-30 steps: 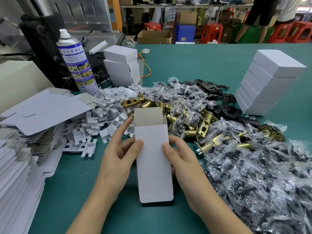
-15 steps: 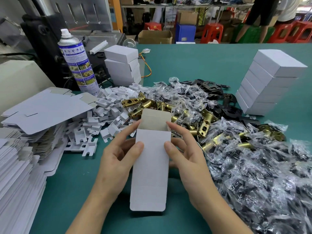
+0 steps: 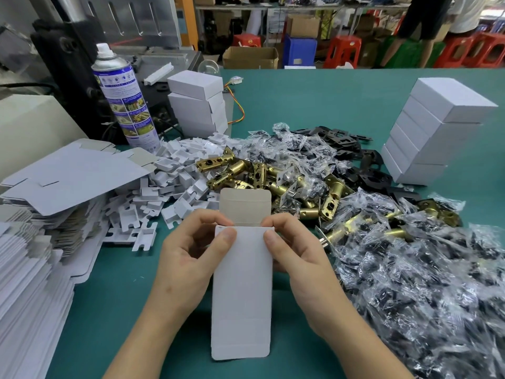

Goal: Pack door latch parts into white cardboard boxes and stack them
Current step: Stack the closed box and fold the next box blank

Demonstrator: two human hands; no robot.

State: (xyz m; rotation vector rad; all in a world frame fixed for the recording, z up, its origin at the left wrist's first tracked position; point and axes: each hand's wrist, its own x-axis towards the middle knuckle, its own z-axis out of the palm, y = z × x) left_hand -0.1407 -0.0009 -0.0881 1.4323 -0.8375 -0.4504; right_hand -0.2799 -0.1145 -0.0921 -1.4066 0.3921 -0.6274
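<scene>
Now the white box is tipped up from the table. Over the last second I have slid both hands to its far end, and the top flap stands open above the mouth. I judge it ready for filling, though I cannot see inside. My left hand and right hand each pinch a top corner, thumbs in front, fingers curled behind, near the brass latches.

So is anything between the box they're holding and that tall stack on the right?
Yes: the heap of bagged parts and black plates lie on the table between box and stack. Above them, nothing visible blocks it.
</scene>
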